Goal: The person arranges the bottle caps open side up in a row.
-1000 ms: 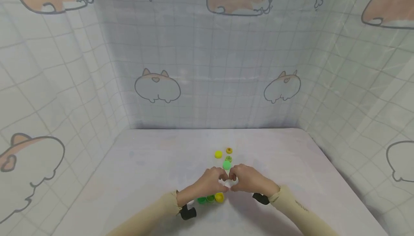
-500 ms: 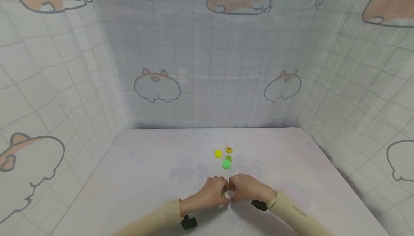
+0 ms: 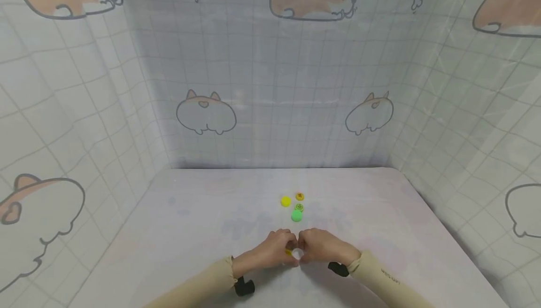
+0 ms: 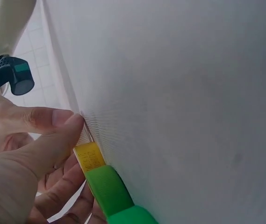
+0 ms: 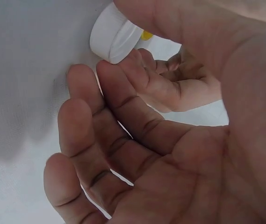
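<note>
A small round white tub (image 3: 297, 254) stands low at the table between both hands. My right hand (image 3: 325, 246) pinches it between thumb and curled index finger; the right wrist view shows the white tub (image 5: 114, 35) at those fingertips. My left hand (image 3: 272, 250) holds its other side, the two thumbs meeting in front. Just beyond the left fingers, in the left wrist view, a yellow tub (image 4: 89, 156), a green tub (image 4: 108, 189) and a teal-green tub (image 4: 133, 215) stand in a row. The head view shows only a sliver of yellow there.
Farther back on the table (image 3: 203, 214) lie a yellow disc (image 3: 285, 201), an orange-yellow patterned disc (image 3: 299, 196), a green patterned disc (image 3: 299, 207) and a plain green disc (image 3: 297, 215). A patterned cloth wall (image 3: 274, 73) encloses the table on three sides.
Both hands have come nearer to me with the white tub and lowered it. The green and yellow tubs, visible in front of the left hand before, are now mostly hidden by it.
</note>
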Demonstrator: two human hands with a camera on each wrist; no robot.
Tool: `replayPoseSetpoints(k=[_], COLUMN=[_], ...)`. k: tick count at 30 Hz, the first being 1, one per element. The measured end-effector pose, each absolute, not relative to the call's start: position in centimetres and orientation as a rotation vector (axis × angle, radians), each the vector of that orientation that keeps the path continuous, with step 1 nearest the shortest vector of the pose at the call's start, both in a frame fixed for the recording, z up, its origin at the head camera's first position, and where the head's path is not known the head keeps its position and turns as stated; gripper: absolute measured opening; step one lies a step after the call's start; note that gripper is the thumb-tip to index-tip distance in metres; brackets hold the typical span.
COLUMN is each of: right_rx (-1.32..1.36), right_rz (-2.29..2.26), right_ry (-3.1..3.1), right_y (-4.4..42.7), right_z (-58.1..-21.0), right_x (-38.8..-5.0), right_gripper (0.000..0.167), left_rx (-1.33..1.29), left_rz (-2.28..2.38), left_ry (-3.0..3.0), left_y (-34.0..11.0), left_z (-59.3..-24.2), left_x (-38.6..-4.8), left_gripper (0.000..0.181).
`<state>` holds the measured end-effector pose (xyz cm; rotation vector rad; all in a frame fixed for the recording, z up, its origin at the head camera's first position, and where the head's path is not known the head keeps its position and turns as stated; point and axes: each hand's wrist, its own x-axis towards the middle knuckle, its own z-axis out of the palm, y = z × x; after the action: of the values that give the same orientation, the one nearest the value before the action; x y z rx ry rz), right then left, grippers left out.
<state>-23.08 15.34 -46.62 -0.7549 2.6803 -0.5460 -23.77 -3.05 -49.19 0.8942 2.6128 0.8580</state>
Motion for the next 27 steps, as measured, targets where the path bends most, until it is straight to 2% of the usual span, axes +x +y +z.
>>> replayPoseSetpoints(k=[9, 18, 27], right_rx=[-0.752, -0.848, -0.898], right_rz=[-0.557, -0.542, -0.655], right_ry=[2.686, 2.717, 2.869], right_y=[15.2, 16.0, 16.1], right_z=[-47.0, -45.8, -44.7], right_x=[-23.0, -22.8, -23.9], right_gripper=[0.030, 0.041, 0.028], left_rx=[0.944, 0.969, 0.921], left_rz=[0.811, 0.806, 0.995], left_ry=[2.638, 2.627, 2.589], left_y=[-3.1, -3.9, -5.1], left_z=[-49.3, -48.4, -45.7], left_x=[-23.7, -23.8, -24.8], left_gripper=[0.032, 0.044, 0.037])
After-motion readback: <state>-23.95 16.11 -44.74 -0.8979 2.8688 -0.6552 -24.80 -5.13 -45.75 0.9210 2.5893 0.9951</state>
